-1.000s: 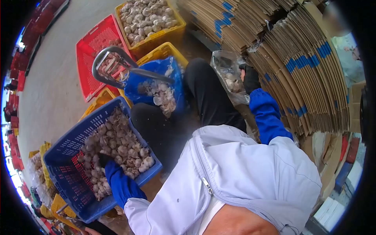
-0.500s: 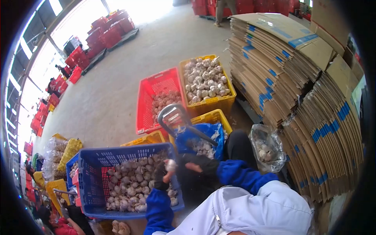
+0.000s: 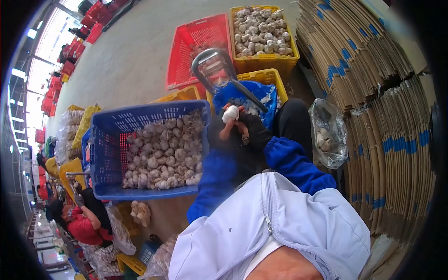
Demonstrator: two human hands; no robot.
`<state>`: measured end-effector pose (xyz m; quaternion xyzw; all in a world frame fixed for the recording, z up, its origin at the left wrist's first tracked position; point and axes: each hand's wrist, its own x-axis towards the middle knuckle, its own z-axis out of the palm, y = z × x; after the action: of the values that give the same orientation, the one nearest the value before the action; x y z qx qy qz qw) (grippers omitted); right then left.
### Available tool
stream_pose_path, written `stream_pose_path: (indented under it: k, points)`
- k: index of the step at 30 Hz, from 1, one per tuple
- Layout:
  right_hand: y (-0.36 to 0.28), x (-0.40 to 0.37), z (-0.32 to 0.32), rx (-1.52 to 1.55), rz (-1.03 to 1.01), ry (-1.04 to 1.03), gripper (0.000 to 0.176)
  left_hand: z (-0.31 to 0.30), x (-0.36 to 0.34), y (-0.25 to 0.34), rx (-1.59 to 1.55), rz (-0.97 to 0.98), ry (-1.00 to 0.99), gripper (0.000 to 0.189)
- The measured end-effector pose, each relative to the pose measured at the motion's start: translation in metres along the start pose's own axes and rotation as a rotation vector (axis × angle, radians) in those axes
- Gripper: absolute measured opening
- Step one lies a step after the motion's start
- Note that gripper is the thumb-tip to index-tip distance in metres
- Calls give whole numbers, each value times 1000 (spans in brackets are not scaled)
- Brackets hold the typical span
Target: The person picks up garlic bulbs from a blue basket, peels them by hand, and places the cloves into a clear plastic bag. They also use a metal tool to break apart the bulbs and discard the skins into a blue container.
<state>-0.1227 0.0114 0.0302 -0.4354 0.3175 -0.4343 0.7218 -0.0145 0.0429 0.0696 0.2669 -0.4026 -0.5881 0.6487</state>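
Note:
A whitish garlic bulb (image 3: pixel 230 114) sits in the fingers of my left hand (image 3: pixel 221 131), which wears a dark glove with bare fingertips. My right hand (image 3: pixel 254 129), gloved the same way, is closed right beside the bulb. A small shiny end shows below its fingers, too small to name. Both hands are over my dark-clad lap, in front of a grey metal frame (image 3: pixel 238 84). Behind that frame, a yellow crate lined with a blue bag (image 3: pixel 259 90) holds pale scraps. To the left, a blue crate (image 3: pixel 144 192) holds many garlic bulbs.
A red crate (image 3: pixel 175 56) and a yellow crate (image 3: pixel 268 60) hold more garlic ahead. A clear plastic bag (image 3: pixel 333 156) with a few bulbs lies by my right leg. Stacked flat cardboard (image 3: pixel 396 121) rises at the right. A person in red (image 3: pixel 88 226) sits at the lower left.
My left hand has brought the garlic bulb from the blue crate's edge across to my right hand. The view has tilted down, so the crates appear higher.

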Motion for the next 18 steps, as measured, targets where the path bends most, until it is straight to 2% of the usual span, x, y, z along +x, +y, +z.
stream_pose_path:
  k: [3, 5, 7, 8, 9, 11, 12, 15, 16, 18]
  points:
    - [-17, -11, -4, -743, -376, 28, 13, -12, 1, -19, -116, -28, 127, 47]
    - [-37, -12, -9, -868, -517, 183, 19, -27, 9, -23, 11, -34, 188, 47]
    - [-42, -6, -19, -1042, -627, 365, 24, -36, 14, -16, 125, -19, 169, 46]
    - [-44, 0, -25, -1157, -669, 470, 26, -55, 20, -24, 45, -50, 160, 45]
    - [-46, 6, -33, -1271, -710, 577, 28, -72, 27, -32, 130, -50, 146, 45]
    - [-15, 24, -62, -1153, -497, 381, 37, -81, 37, -29, 298, -57, 113, 44]
    - [-5, 31, -74, -1092, -395, 288, 42, -59, 43, -25, 343, -6, 213, 47]
    - [-15, 35, -90, -1215, -206, 76, 44, -65, 56, -29, 356, -72, 158, 45]
    - [-17, 29, -88, -1177, -321, 118, 43, -66, 60, -28, 327, -98, 136, 45]
    - [-25, 23, -87, -1123, -294, 62, 41, -68, 68, -26, 266, -150, 89, 46]
